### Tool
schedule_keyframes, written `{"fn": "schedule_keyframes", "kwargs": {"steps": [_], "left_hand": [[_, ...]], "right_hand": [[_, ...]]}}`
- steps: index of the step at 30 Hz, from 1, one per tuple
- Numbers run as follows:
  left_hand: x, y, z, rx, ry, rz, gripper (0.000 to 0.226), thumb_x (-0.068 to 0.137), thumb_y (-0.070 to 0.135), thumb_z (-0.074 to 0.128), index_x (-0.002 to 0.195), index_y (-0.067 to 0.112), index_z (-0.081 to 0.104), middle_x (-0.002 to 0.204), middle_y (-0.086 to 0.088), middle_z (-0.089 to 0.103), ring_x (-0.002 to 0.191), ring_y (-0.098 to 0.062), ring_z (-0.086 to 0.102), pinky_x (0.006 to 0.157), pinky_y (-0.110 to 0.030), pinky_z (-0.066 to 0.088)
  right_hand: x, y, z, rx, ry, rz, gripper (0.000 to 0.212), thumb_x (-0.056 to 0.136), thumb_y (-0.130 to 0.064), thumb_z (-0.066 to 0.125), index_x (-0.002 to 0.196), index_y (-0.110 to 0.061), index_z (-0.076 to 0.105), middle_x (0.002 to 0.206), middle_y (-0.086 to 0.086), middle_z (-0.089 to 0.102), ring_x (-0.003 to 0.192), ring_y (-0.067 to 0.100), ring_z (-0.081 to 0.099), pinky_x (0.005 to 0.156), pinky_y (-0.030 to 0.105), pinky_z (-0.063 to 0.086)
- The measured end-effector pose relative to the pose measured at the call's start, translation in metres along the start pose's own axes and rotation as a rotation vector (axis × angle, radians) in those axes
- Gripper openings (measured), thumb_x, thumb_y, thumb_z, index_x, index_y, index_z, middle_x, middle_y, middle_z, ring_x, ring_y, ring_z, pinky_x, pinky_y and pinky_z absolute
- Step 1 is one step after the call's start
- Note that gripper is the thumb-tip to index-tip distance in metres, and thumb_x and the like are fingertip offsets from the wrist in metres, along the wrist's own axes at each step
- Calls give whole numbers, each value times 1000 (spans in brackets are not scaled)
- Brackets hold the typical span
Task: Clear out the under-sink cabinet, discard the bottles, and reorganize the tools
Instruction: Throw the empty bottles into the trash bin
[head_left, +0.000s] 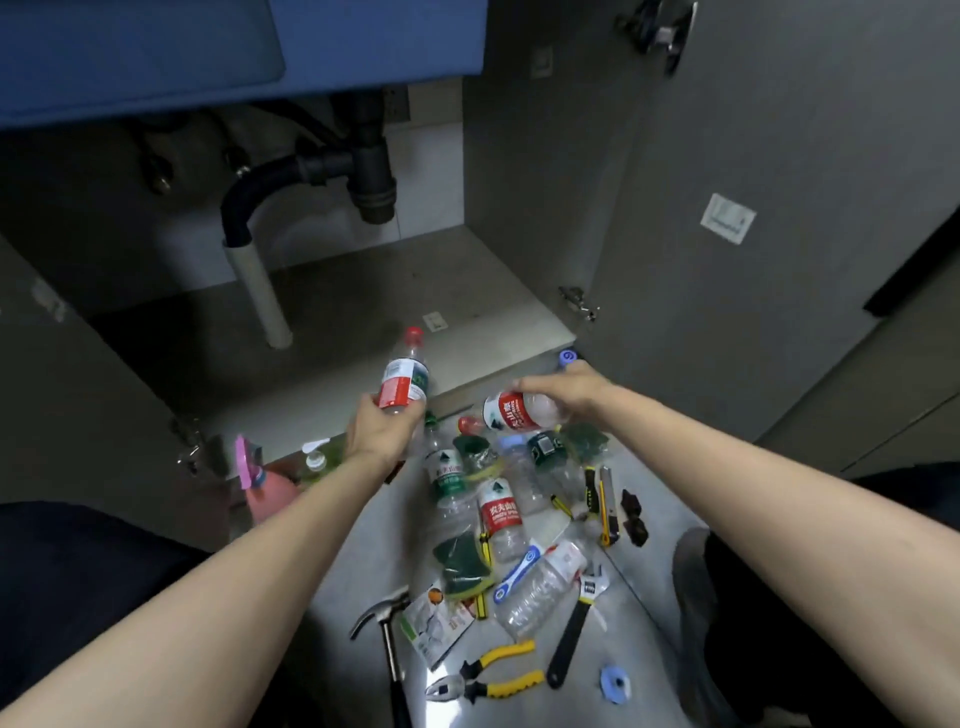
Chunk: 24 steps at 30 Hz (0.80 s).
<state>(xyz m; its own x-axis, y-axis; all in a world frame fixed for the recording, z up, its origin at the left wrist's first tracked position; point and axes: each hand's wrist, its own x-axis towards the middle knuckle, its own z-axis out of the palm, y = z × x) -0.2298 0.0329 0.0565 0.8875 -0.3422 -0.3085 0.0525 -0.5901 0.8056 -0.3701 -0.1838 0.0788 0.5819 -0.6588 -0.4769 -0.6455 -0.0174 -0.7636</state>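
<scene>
While gripping, both hands (382, 428) hold bottles (404, 382).

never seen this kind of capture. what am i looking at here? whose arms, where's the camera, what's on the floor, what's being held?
There is no robot here. A person wears one wide-angle camera on the head, looking forward and down, so both bare arms reach into the picture from the bottom.

In front is an open under-sink cabinet with a black drain pipe; its floor looks cleared out.

The left hand grips a clear bottle with a red cap, held upright. The right hand holds a second red-labelled bottle lying roughly sideways.

On the floor between the knees lies a pile: more empty plastic bottles, green sponges, a hammer, yellow-handled pliers, an adjustable wrench and a utility knife. A pink spray bottle stands at the left.
</scene>
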Motion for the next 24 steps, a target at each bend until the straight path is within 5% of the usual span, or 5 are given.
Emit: {"fn": "schedule_keyframes", "kwargs": {"steps": [4,7,11,19,24], "left_hand": [[3,68,-22,20,-71,104,57,71,53,69,114,20,53,100,-5,66,81,-25,67,54,-28,47],[-4,108,-35,19,-159,165,62,63,56,65,112,22,51,97,-5,66,80,-26,70,47,-24,39],[-11,132,-36,-96,-212,199,63,62,55,66,113,20,51,97,-8,66,69,-24,63,46,-23,37],[-43,163,-8,-1,-406,274,59,69,55,58,118,23,50,93,-5,67,59,-16,58,45,-23,36],[-91,189,7,143,-537,488,60,63,61,61,114,30,54,94,6,67,56,-8,65,42,-24,38]], "right_hand": [[-8,-58,-59,-52,29,-50,98,61,-44,94,134,6,51,129,19,62,114,30,64,97,37,54],[-19,-92,-91,-129,115,-115,83,63,-45,93,122,2,59,114,17,67,95,31,68,56,29,57],[-35,-98,-110,-132,256,-162,76,69,-53,85,120,-2,65,111,14,67,99,31,68,72,33,55],[-99,0,-96,551,436,-184,55,69,-45,88,107,-12,70,104,4,75,94,17,73,84,33,59],[-157,75,-88,960,484,-70,44,79,-33,84,112,-10,68,89,-1,78,79,8,74,62,21,56]]}}
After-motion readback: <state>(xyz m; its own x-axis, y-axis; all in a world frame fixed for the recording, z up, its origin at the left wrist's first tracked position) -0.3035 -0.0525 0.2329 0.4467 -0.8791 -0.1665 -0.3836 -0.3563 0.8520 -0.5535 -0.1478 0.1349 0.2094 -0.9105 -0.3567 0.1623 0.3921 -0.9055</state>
